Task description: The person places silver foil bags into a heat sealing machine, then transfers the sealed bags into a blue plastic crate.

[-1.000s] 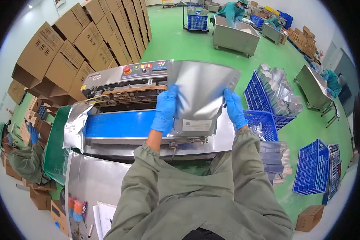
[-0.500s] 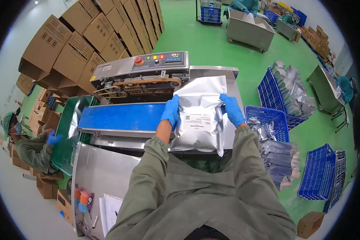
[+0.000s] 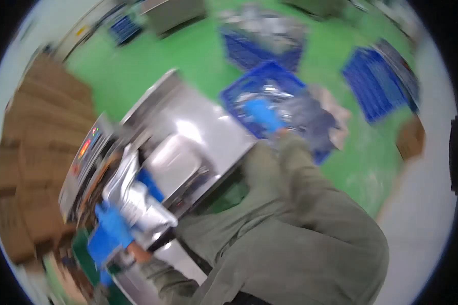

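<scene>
View swung right, blurry: right hand (image 3: 262, 114) left the foil pouch (image 3: 140, 206) for the blue crate (image 3: 234, 91) past the table's (image 3: 188, 109) right edge, left hand (image 3: 112, 223) alone stays on it by the sealer (image 3: 86, 152), grips unreadable.

Blue-gloved left hand (image 3: 112, 223), silver pouch (image 3: 145, 206), blue crate (image 3: 236, 96), green floor (image 3: 188, 51).

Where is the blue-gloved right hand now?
Head view, upper middle: the right hand is at the blue plastic crate, just past the shiny steel table.

Left hand (image 3: 112, 224) on foil pouch (image 3: 143, 206)
</scene>
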Available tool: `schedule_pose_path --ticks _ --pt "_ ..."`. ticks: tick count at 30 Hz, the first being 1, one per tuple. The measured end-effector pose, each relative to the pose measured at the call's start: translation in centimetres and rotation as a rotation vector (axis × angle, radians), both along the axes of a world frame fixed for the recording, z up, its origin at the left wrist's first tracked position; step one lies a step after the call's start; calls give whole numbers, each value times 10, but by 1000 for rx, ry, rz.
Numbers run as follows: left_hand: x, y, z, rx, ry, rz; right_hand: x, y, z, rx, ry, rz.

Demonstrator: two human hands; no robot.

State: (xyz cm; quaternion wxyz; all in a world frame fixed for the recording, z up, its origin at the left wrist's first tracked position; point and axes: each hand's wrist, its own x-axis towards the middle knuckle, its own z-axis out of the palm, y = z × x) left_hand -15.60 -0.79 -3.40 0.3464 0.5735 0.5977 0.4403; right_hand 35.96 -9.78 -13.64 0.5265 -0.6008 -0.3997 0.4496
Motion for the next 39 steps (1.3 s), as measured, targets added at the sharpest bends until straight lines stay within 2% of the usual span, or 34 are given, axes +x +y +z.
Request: schedule_pose_path --ticks 1,2,4,6,7,9,10,12,14,15,16,18,20,22,25,28,32,34,39 --pt "3 -18 0 217 399 15 28 -12 -21 -48 -62 -94" --pt "17 -30 2 357 682 21 56 -14 -37 -80 -92 -199" --pt "30 -29 -1 335 1028 112 112 -8 -58 -123 -153 -377" --pt "23 -35 17 61 1163 145 133 -11 -63 -155 -196 -417" --pt "15 -37 19 13 1166 185 129 -19 -54 -106 -60 -341" --pt "3 -42 19 -25 1169 236 119 -32 -39 -67 -242 -297" --pt "-38 -53 7 20 1098 319 95 -47 -33 -40 -257 -294" --pt "-58 -64 -3 58 1050 411 99 -57 -36 -100 -223 -367" --pt "-79 -79 -14 337 780 842 97 -65 -39 -91 -207 -343" --pt "-87 -82 -29 336 775 854 95 -65 -35 -96 -195 -325" --pt "-96 -84 -47 292 342 1062 90 -61 -33 -88 -201 -316" --pt "-111 -87 -64 240 -115 1244 71 -56 -21 -95 -229 -283" --pt "-124 -93 -70 182 -1167 596 67 -41 -25 -87 -198 -254" --pt "-136 -90 -62 210 -1208 592 57 -27 -27 -67 -215 -244" --pt "-182 -96 -64 215 -1079 590 45 -15 -23 -56 -204 -144" --pt "-239 -102 -73 165 -1156 542 24 -11 -9 -62 -237 -136" --pt "-266 -102 -63 237 -1072 600 17 -15 -11 -99 -270 -114" --pt "-300 -98 -79 262 -1067 649 14 -15 -12 -113 -293 -81" --pt "-339 -99 -74 247 -1088 598 -6 -11 4 -115 -296 -48"
